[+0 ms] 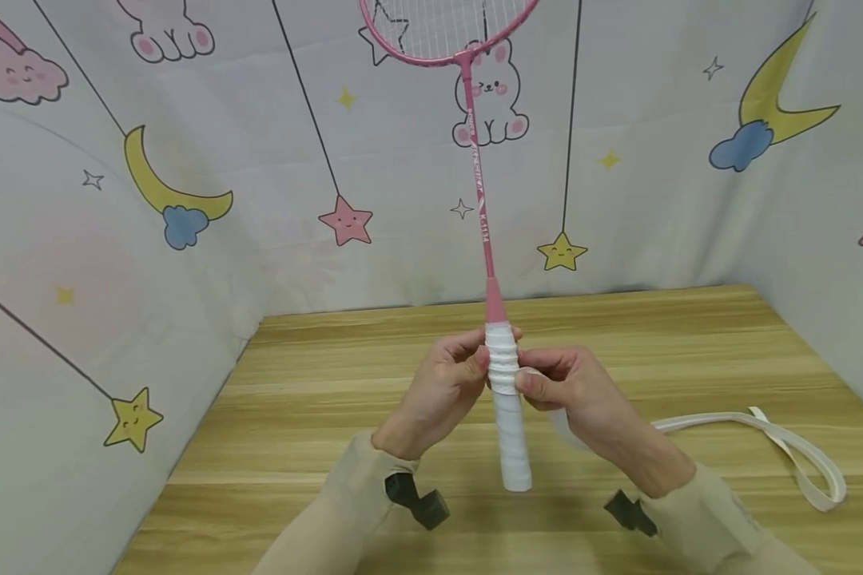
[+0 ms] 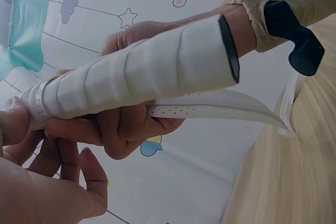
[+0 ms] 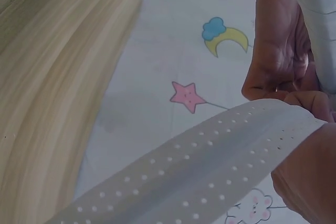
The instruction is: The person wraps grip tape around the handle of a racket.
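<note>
- Your left hand (image 1: 435, 391) grips the racket's white handle (image 1: 511, 435) from the left, near its ribbed upper part.
- Your right hand (image 1: 582, 395) pinches a perforated white strip (image 3: 184, 166) at the handle's right edge.
- The pink racket (image 1: 479, 184) stands nearly upright between them, handle end below.
- The strip trails rightward onto the tabletop (image 1: 345, 383).

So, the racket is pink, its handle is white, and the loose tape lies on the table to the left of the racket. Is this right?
The side is wrong: in the head view, the loose tape lies on the table to the right of the racket. The rest stands.
</note>
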`<state>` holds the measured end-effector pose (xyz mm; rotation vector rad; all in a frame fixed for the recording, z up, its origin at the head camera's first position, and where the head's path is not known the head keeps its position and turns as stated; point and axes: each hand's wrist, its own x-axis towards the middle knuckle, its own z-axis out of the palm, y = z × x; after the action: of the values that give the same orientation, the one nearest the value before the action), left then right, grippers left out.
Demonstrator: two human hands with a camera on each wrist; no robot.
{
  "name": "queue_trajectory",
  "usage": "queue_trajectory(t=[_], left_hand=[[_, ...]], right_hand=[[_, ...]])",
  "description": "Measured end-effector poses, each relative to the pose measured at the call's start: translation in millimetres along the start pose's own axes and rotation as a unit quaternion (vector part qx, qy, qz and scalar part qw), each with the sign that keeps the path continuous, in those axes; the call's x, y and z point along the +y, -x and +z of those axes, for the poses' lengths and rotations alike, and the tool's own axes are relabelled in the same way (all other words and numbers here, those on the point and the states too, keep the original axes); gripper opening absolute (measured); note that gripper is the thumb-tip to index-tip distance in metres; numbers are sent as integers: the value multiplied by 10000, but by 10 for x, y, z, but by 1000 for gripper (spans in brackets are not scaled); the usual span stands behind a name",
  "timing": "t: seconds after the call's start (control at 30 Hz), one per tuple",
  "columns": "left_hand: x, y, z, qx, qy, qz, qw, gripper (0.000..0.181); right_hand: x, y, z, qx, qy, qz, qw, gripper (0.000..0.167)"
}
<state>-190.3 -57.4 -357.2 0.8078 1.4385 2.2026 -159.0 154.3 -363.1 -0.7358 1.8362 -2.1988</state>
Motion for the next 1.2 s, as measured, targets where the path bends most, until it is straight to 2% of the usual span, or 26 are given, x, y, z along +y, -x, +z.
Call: queue_trajectory(t=[0.17, 0.27, 0.33, 0.43, 0.57, 0.63, 0.73, 0.8, 0.9, 0.97, 1.07, 1.2], left_hand=[[19, -8, -1, -28, -460, -23, 9989, 93], [44, -3, -4, -15, -905, -2, 9959, 103], [60, 2, -5, 136, -1186, 21, 9928, 103], [87, 5, 14, 557, -1565, 77, 9861, 92], [114, 19, 87, 1218, -1790, 153, 9762, 49], [109, 28, 131, 1513, -1954, 270, 9686, 37], [82, 32, 189, 1887, -2314, 502, 9531, 31], [58, 25, 217, 2124, -2605, 638, 9397, 30], [31, 13, 245, 2388, -2926, 707, 9232, 33], [21, 8, 251, 2510, -3065, 692, 9156, 35], [18, -1, 243, 2591, -3153, 645, 9107, 34], [29, -10, 212, 2534, -3013, 595, 9173, 31]], right_hand=[[-15, 20, 5, 439, 359, -47, 9984, 26], [-30, 30, 7, 779, 603, 64, 9951, 24], [-48, 34, 15, 974, 816, 126, 9918, 25], [-77, 38, 31, 1159, 1085, 155, 9872, 37], [-82, 39, 53, 1318, 1257, 150, 9832, 36], [-78, 39, 67, 1405, 1300, 120, 9814, 36], [-71, 37, 97, 1554, 1360, 51, 9784, 37], [-56, 28, 121, 1648, 1417, -25, 9761, 37], [-19, 14, 165, 1801, 1606, -151, 9703, 32], [10, 6, 194, 1868, 1750, -224, 9664, 28], [33, 8, 227, 1977, 1944, -244, 9605, 26], [21, 17, 241, 2016, 2088, -197, 9568, 27]])
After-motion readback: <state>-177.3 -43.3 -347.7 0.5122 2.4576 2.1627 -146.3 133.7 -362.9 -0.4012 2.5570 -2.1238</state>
